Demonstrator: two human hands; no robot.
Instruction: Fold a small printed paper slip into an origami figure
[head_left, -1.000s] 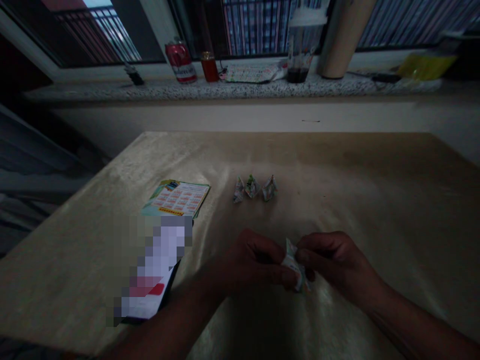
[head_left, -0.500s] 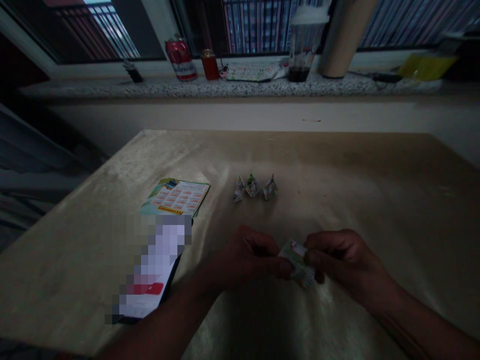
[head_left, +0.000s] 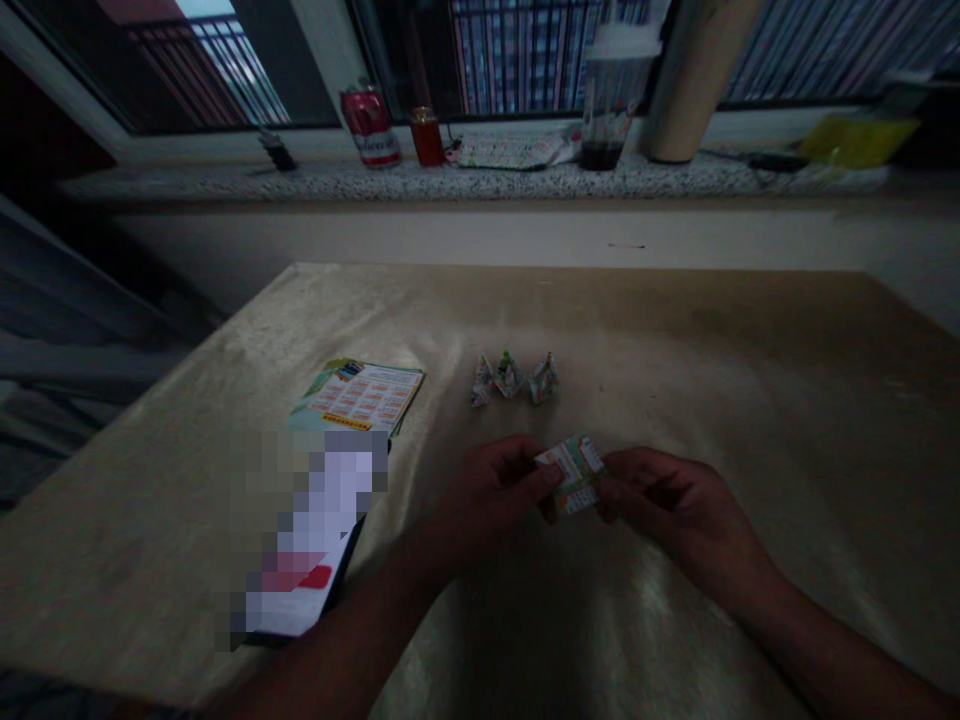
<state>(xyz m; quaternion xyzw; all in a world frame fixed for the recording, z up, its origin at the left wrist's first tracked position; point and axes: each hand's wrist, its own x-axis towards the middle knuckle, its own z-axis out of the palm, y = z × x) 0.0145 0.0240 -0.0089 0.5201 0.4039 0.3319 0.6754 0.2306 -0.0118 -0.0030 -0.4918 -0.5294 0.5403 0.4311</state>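
The paper slip (head_left: pixel 574 472) is being held just above the table (head_left: pixel 750 380), over the near middle of its top, and it is showing a printed face with a fold or two in it. The left hand (head_left: pixel 487 495) is pinching the slip's left edge between thumb and fingers (head_left: pixel 551 478), and the right hand (head_left: pixel 667 500) is gripping its right edge with curled fingertips (head_left: pixel 611 490), so both hands are closed on the same slip. Three small folded paper shapes (head_left: pixel 514 378) are standing in a tight row near the table's centre, a little farther in than the hands. A printed leaflet (head_left: pixel 360 395) is lying flat on the table's left half, and a blurred flat thing (head_left: pixel 300 560) is lying toward the table's near left edge, just touching or overlapping the leaflet. Beyond the table's far edge, a stone sill (head_left: pixel 225 182) is carrying a red can (head_left: pixel 370 125), a small jar (head_left: pixel 427 135), a plastic cup (head_left: pixel 607 110) and a cardboard tube (head_left: pixel 690 80).
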